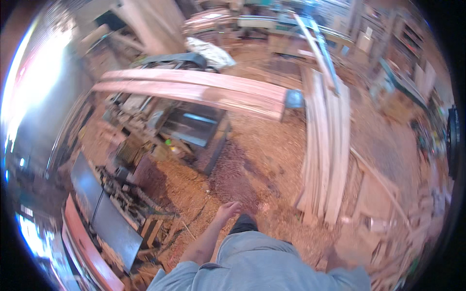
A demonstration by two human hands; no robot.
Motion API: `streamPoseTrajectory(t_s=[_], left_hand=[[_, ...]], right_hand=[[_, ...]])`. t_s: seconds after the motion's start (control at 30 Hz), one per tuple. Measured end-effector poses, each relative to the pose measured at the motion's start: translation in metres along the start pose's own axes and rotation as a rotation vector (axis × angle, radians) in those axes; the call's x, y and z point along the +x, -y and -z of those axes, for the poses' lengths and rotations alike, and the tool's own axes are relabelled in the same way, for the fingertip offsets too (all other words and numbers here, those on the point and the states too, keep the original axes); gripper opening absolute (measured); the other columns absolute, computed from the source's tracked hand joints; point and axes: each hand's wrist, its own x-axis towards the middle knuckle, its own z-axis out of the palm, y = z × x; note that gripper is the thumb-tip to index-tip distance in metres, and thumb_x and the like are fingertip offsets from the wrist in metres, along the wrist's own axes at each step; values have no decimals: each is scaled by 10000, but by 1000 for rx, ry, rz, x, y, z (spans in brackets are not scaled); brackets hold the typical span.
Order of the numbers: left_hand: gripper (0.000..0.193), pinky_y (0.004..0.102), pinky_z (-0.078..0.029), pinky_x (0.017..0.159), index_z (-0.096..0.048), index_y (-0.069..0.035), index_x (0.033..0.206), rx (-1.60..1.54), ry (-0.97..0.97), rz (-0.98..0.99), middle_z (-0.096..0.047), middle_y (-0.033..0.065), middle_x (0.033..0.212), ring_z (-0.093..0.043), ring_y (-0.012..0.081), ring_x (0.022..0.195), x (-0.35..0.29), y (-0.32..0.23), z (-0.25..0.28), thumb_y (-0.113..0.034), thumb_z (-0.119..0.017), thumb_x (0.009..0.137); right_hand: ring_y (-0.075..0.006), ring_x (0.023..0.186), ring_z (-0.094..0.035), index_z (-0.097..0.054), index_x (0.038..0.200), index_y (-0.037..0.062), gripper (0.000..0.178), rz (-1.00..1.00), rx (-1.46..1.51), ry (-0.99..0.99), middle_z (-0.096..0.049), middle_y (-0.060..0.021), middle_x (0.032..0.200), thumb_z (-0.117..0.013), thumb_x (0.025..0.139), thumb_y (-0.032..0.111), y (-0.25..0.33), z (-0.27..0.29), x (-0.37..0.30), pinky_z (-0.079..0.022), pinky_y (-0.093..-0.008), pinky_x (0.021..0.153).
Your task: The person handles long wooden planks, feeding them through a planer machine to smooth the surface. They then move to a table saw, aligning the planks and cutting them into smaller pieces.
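My left hand (228, 211) hangs in front of my body above the sawdust floor, fingers loosely bent and nothing in it. On my right, only a blurred bit of my arm (334, 261) shows beside the grey shirt; the hand cannot be made out. Ahead, two long pinkish planks (194, 89) lie across a woodworking machine (191, 128) with a dark metal table. Neither hand touches them. To the right, a stack of long pale boards (325, 150) runs away from me, apart from my hands.
Wood shavings (262, 145) cover the floor. A machine with a long grey metal bed (104, 211) stands at near left. A loose batten (381, 186) and offcuts lie at right. A bench (291, 43), a white sack (211, 52) and another machine (400, 82) stand farther back.
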Motion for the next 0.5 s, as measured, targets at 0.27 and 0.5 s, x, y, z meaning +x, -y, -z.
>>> streamPoseTrajectory(t_s=[0.27, 0.5], left_hand=[[455, 349, -552, 879, -553, -85, 1393, -565, 120, -109, -682, 96, 1261, -685, 188, 1063, 88, -130, -78, -410, -531, 1075], [513, 367, -546, 910, -476, -84, 1455, -684, -53, -366, -687, 116, 1217, -678, 216, 1068, 158, -261, -125, -444, -472, 1089]], right_hand=[[-275, 1040, -630, -550, 1352, -10, 561, 281, 886, 87, -631, -196, 1257, -651, 996, 412, 275, 93, 63, -555, -402, 890], [-242, 1037, -650, -634, 1258, -16, 554, 1012, 662, 10, -687, -163, 1157, -543, 1048, 488, 681, 278, -59, -507, -362, 914]])
